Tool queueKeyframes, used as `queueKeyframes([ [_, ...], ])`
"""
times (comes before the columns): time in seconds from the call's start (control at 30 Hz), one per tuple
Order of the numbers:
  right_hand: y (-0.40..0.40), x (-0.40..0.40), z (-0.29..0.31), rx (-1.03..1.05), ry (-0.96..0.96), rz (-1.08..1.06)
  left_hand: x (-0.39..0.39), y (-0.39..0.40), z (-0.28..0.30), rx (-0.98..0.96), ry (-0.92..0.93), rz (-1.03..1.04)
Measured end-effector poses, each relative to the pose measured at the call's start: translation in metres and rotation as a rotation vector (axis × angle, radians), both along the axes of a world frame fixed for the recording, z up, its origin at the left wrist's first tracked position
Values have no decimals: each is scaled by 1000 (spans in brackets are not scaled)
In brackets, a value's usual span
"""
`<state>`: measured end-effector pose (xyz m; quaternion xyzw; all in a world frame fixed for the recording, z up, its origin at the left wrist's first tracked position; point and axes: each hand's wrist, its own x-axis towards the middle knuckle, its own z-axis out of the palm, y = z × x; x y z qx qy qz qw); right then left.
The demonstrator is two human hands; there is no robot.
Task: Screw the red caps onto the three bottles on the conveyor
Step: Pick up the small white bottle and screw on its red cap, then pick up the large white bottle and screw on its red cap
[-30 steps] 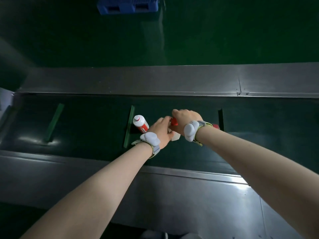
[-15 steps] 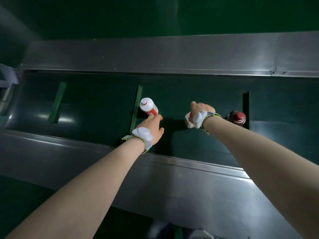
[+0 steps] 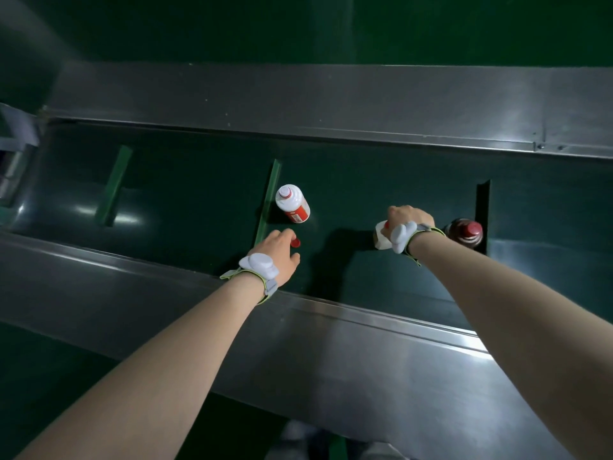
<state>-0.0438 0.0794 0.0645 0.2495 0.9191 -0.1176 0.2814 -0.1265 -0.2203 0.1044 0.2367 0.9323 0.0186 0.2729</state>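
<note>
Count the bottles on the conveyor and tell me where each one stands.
3. The uncapped white bottle by the green cleat, a white one under the right hand, the dark capped bottle rightmost. None seems hidden.

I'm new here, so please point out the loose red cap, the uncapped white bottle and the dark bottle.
loose red cap (image 3: 295,242), head view, its top.
uncapped white bottle (image 3: 292,201), head view, its shoulder.
dark bottle (image 3: 464,234), head view, its shoulder.

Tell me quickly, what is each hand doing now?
Left hand: closed on a small red screw cap in its fingertips.
Right hand: closed over the top of a white bottle standing on the dark green conveyor belt.
</note>
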Motion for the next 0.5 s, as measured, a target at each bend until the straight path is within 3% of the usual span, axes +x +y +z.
queueKeyframes([
  [0.5, -36, -38, 6, 40, 118, -68, -29, -5, -24, -55, -13, 6],
])
